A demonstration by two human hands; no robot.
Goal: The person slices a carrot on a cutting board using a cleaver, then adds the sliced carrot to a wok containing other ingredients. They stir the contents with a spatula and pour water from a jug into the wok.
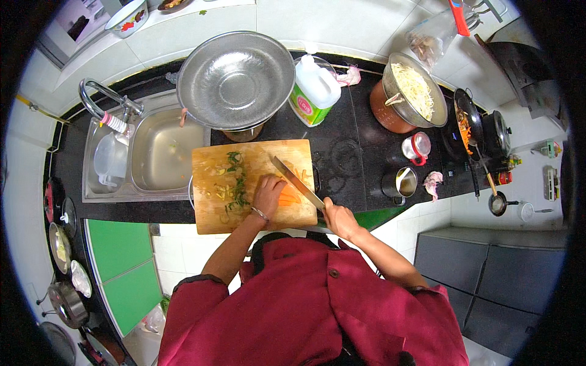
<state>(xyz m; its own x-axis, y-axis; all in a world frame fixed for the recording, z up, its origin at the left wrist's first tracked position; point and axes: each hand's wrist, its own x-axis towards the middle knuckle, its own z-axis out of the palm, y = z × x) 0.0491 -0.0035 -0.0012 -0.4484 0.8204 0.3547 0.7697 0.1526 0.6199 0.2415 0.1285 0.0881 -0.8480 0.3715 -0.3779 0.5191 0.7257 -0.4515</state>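
A wooden cutting board (pixel 256 151) lies at the counter's front edge before me. My left hand (pixel 268 196) rests on orange carrot slices (pixel 289 194), its fingers bent over their left side. My right hand (pixel 339 217) is closed around the handle of a kitchen knife (pixel 297 182), whose broad blade slants up and left across the carrot, close to my left fingertips. Cut carrot strips (pixel 300 173) lie beyond the blade. Chopped green leaves (pixel 239 185) form a line on the board's left half, with small yellowish pieces (pixel 220 192) beside them.
Left of the board is a steel sink (pixel 165 155) with a faucet (pixel 103 103). Behind it stand a large steel colander (pixel 236 80) and a white plastic jug (pixel 316 87). To the right are a strainer of pale shreds (pixel 414 91), a metal mug (pixel 399 185) and a wok (pixel 471 119).
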